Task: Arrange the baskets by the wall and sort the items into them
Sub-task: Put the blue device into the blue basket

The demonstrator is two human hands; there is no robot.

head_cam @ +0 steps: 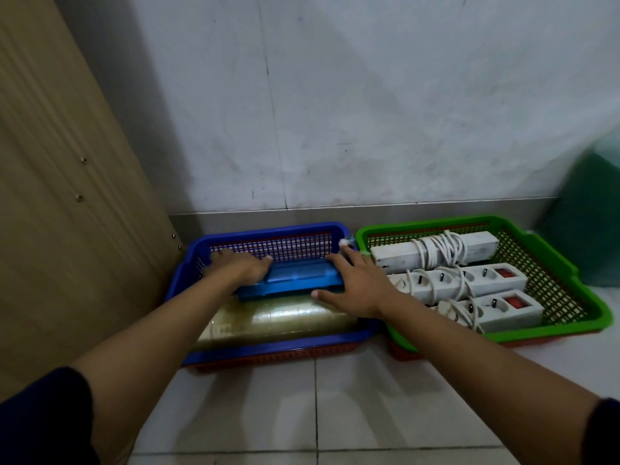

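A blue basket (268, 231) and a green basket (570, 273) stand side by side against the white wall, each nested in a red basket. Inside the blue one lie a stack of clear tape rolls (278, 318) wrapped in plastic and a long blue plastic-wrapped pack (295, 280). My left hand (240, 268) grips the pack's left end. At the right end, my right hand (355, 285) holds the pack with fingers spread. Three white power strips (483, 280) with coiled cords fill the green basket.
A tall wooden cabinet side (67, 196) rises at the left, touching the blue basket's corner. Something dark green and blurred (590, 213) stands at the far right by the wall. White floor tiles (315, 414) stretch in front of the baskets.
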